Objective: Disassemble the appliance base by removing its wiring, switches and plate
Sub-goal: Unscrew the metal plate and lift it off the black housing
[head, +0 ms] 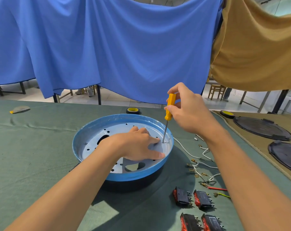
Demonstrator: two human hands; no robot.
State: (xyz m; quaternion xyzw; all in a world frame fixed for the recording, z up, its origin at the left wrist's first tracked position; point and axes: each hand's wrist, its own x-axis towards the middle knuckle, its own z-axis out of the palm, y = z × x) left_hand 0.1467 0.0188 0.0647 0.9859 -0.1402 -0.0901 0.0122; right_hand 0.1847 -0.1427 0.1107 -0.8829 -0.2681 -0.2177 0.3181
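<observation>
appliance base point(98, 125), round, blue-rimmed, perforated plate point(94, 144)

Bright, even light from above and ahead. Floor point(118, 95) beyond bench washed pale. My shadow falls toward me on green cloth point(41, 147), darkest under blue base point(138, 175); one lit patch inside it. Faint sheen on base rim film. Wide-angle bowing at edges; detail slightly soft throughout.

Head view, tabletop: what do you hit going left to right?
grey-and-yellow scrap → blue appliance base → loose wires → black round covers
</observation>
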